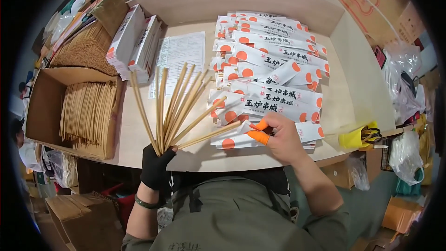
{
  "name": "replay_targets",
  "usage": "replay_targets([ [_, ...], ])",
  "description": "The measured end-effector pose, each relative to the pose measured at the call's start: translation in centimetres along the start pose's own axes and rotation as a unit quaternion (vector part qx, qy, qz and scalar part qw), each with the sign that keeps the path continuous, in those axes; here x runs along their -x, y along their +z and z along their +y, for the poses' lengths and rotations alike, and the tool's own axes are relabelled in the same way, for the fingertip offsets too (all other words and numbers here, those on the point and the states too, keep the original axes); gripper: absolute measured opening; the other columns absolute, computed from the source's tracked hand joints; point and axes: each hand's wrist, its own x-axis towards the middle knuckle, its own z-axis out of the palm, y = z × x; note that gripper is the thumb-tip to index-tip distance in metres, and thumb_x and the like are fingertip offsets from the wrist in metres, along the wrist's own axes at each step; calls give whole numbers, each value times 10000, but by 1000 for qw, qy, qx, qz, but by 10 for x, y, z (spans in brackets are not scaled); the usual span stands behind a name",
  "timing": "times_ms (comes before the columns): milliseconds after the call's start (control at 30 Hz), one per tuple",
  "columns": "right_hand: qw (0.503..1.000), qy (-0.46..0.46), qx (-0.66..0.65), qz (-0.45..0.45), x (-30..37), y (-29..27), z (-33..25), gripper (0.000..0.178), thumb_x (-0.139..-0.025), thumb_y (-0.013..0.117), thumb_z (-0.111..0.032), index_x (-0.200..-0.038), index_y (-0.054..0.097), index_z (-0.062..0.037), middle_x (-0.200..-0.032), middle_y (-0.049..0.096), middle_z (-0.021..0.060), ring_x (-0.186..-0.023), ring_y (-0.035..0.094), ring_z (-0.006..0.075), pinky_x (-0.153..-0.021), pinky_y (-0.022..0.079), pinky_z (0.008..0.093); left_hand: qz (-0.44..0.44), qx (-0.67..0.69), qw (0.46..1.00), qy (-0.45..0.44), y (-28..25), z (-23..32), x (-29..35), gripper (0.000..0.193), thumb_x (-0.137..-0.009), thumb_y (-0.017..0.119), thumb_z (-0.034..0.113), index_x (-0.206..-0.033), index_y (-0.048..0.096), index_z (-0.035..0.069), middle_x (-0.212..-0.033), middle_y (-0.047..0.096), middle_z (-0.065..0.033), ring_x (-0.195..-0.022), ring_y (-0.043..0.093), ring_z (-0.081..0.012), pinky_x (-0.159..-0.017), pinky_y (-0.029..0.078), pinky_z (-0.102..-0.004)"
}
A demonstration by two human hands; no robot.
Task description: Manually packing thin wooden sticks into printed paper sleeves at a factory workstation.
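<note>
My left hand (157, 166), in a black fingerless glove, is closed round the lower ends of several wooden chopsticks (173, 111) that fan out upward. One chopstick (211, 134) slants right, its far end at the mouth of a white paper sleeve. How deep it sits in the sleeve is hidden. My right hand (278, 135) wears orange finger cots on thumb and forefinger and pinches that paper sleeve (243, 128) by its end. Beyond it lies a pile of filled-looking white chopstick sleeves (274, 74) with orange dots and dark print.
At left stands a cardboard box (35, 116) of loose chopsticks (88, 111), with another chopstick bundle (86, 46) behind. Stacks of flat paper sleeves (124, 42) rest beside a printed sheet (179, 56). A raised rim (172, 7) borders the table. Scissors (371, 134) sit in a yellow holder (355, 138) at right.
</note>
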Motion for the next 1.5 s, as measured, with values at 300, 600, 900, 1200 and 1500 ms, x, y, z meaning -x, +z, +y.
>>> replay_targets([
  [300,986,-87,135,-33,2,-2,-14,158,-749,782,-114,-858,698,-37,-687,545,37,-653,486,184,-590,398,295,-66,-21,997,-33,-26,12,-6,198,-829,681,146,-891,627,-35,-763,639,-43,-722,591,-115,-650,475,-281],
  [600,878,-378,293,-11,-4,51,-30,148,-731,696,-143,-854,683,-62,-818,595,45,-763,579,224,-642,461,355,-62,263,960,-78,48,34,-6,311,-930,609,245,-1097,599,-18,-1041,654,-82,-939,599,-137,-833,474,-296],
  [900,830,-348,425,-100,6,32,3,234,-734,653,-125,-930,633,0,-843,552,53,-757,549,247,-676,459,377,103,167,978,-66,48,20,-33,138,-855,678,150,-882,670,15,-684,600,1,-599,536,-60,-524,409,-220],
  [1200,884,-355,304,4,17,36,30,186,-688,739,-82,-822,628,-15,-743,524,63,-664,539,239,-566,446,326,133,249,956,-81,38,-5,-17,102,-861,607,107,-848,644,12,-668,558,-15,-584,521,-71,-529,389,-213],
  [1500,998,47,-33,5,-11,8,-20,219,-782,774,-78,-741,572,-4,-709,487,-27,-600,446,43,-562,403,217,78,83,989,-90,8,-8,-6,113,-798,654,120,-846,639,19,-691,599,-11,-576,494,-65,-535,364,-210],
])
